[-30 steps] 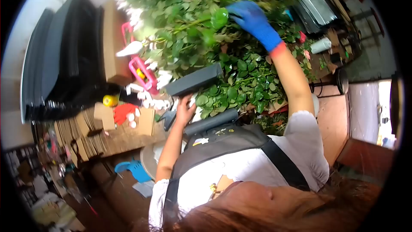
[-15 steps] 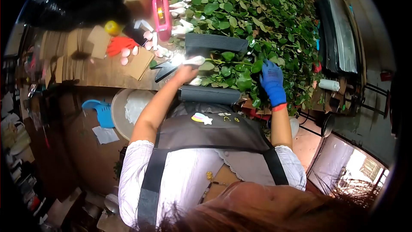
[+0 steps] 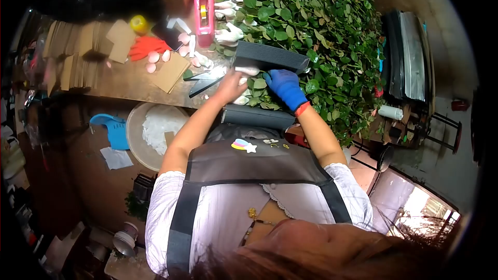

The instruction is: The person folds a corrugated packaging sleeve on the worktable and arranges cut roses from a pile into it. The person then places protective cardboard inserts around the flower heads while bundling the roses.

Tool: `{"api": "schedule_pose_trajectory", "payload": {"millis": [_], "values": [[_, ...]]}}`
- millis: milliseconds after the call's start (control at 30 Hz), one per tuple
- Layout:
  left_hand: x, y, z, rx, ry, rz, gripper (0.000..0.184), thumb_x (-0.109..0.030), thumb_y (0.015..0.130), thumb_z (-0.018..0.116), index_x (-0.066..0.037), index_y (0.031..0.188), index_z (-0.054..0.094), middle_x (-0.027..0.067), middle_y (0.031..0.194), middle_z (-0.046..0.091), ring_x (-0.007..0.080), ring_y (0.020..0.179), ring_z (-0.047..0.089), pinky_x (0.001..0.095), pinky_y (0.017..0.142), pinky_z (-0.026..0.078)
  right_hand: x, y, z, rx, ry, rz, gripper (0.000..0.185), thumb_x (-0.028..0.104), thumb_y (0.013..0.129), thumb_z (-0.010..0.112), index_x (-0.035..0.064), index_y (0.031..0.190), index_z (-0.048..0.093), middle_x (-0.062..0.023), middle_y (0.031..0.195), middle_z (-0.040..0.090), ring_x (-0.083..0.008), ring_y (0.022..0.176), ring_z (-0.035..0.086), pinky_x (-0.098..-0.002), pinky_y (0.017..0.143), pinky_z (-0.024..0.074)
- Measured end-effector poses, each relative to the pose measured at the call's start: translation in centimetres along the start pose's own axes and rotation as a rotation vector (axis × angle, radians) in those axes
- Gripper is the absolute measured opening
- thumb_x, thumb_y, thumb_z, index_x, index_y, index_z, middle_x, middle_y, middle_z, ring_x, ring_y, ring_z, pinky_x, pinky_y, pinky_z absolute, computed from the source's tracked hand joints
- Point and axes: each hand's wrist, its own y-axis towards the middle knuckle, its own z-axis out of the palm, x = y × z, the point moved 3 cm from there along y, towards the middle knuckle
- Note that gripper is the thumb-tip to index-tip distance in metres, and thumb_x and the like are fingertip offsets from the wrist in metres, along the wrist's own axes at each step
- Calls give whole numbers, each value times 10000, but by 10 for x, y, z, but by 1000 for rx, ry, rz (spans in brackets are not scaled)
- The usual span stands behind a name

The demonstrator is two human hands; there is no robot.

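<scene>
Between two dark ribbed blocks, the back one [image 3: 272, 58] and the front one [image 3: 258, 117], lies a pale rose bud [image 3: 248, 70]. My bare left hand [image 3: 231, 86] is closed at the base of this bud, its fingertips partly hidden. The blue-gloved right hand [image 3: 284, 87] is just to the right, with its fingers curled over the rose's leafy stem. A large pile of leafy rose stems [image 3: 316, 26] fills the table behind and to the right, with its pale buds [image 3: 228, 33] facing left. Scissors [image 3: 205, 80] lie beside my left hand.
A pink tape dispenser [image 3: 204, 19] stands behind the scissors. An orange glove [image 3: 149, 47], loose petals and cardboard pieces [image 3: 171, 72] lie on the table [image 3: 122, 84]. A round tub [image 3: 139, 142] with white material and a blue plastic item [image 3: 115, 130] are below the table edge.
My right hand has come down from the far leaves and slid left along the stem toward my left hand. The bud now lies between the blocks. The camera view has turned and shifted.
</scene>
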Motion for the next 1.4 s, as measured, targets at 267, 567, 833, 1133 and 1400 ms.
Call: {"api": "schedule_pose_trajectory", "payload": {"millis": [267,567,833,1133,1400], "values": [[-7,10,-22,12,-18,-171,385,-372,971,581,1,1045,645,196,930,667,379,880,653,444,783,507,1,10,38,2,-40,53,346,458,905,599,138,900,732,-128,877,728,-327,809,699,-482,707,541],[34,-14,-68,-207,-42,-316,272,-248,886,671,7,835,590,194,848,665,309,830,666,354,785,515,-5,15,43,57,2,43,370,479,906,596,148,990,739,-118,960,731,-349,903,688,-496,807,530],[21,16,-15,-32,-2,-388,403,-393,891,673,9,908,692,235,827,695,405,851,686,455,777,511,3,9,36,109,7,78,387,488,919,558,148,948,742,-122,908,730,-324,854,702,-481,744,537],[36,-7,-68,-519,-512,-370,218,-159,910,639,-13,749,619,45,763,660,141,722,577,316,696,471,1,5,33,107,83,72,402,508,900,590,133,928,731,-136,876,724,-338,833,698,-482,727,534],[-14,-9,-48,168,251,-158,427,-480,894,682,-58,904,618,178,755,647,403,755,648,457,644,490,5,3,26,252,89,35,511,549,830,656,86,1045,685,-158,1000,718,-337,965,685,-462,828,529]]}}
